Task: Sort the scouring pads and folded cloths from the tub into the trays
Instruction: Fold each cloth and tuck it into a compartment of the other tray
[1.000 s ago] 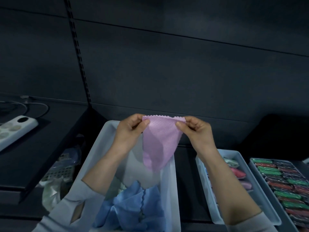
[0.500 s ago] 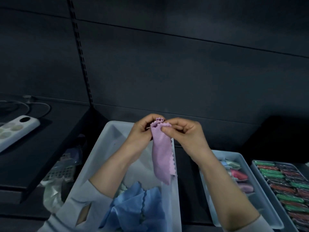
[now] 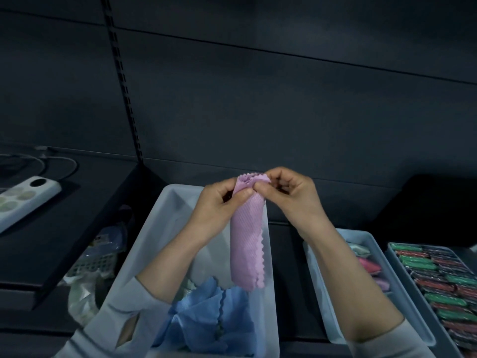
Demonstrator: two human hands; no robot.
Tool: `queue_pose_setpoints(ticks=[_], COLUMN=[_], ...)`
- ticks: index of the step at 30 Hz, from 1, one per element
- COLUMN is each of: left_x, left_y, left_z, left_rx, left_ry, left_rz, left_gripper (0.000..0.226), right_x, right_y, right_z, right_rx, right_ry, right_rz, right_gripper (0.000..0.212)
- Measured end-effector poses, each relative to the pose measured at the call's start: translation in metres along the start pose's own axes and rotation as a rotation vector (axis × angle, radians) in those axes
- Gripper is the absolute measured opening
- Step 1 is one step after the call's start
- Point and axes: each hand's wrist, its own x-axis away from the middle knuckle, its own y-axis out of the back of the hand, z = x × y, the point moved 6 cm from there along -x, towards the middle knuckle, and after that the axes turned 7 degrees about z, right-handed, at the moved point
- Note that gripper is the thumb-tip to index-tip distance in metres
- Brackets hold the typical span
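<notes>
No legible txt, labels or nos. anywhere in view.

Dim light, dark panelled back wall (image 3: 284, 99) with a slotted upright rail (image 3: 124, 81). A dark shelf (image 3: 51, 228) at left carries a white power strip (image 3: 23, 200) and its cable (image 3: 59, 161).

We see two bare hands, the left hand (image 3: 219, 210) and right hand (image 3: 291, 195), with forearms bare up from the wrists. Pale grey sleeves are pushed back well behind each hand. The left sleeve (image 3: 116, 324) has an oval slit showing bare skin. The right sleeve (image 3: 392, 342) shows only its cuff edge.
</notes>
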Motion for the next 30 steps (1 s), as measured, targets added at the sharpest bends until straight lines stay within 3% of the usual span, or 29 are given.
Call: queue_pose_setpoints(ticks=[3, 12, 15, 18, 20, 23, 28, 30], left_x=[-0.002, 0.022, 0.023, 0.020, 0.019, 0.021, 0.025, 0.021], left_y=[0.005, -0.011, -0.010, -0.006, -0.006, -0.007, -0.003, 0.000], left_z=[0.005, 0.055, 0.057, 0.055, 0.055, 0.057, 0.055, 0.048], left_rx=[0.036, 0.179, 0.325, 0.433, 0.451, 0.369, 0.219, 0.187], left_ry=[0.011, 0.307, 0.379, 0.402, 0.415, 0.454, 0.388, 0.314], left_rz=[-0.012, 0.027, -0.009, -0.020, -0.026, -0.029, -0.081, -0.111], left_gripper=[0.021, 0.015, 0.020, 0.025, 0.026, 0.023, 0.026, 0.026], right_x=[-0.007, -0.020, -0.012, 0.005, 0.018, 0.023, 0.024, 0.023], right_y=[0.002, 0.015, 0.014, 0.000, -0.010, -0.013, -0.005, -0.003], right_z=[0.003, 0.003, -0.021, -0.054, -0.063, -0.063, -0.064, -0.061], right_rx=[-0.071, -0.146, -0.103, -0.123, -0.181, -0.223, -0.258, -0.237], right_ry=[-0.018, -0.012, -0.183, -0.405, -0.422, -0.351, -0.341, -0.308], right_rz=[-0.017, -0.266, -0.214, 0.046, 0.147, 0.092, 0.034, 0.034], right_gripper=[0.008, 0.013, 0.033, 0.044, 0.033, 0.008, 0.025, 0.021])
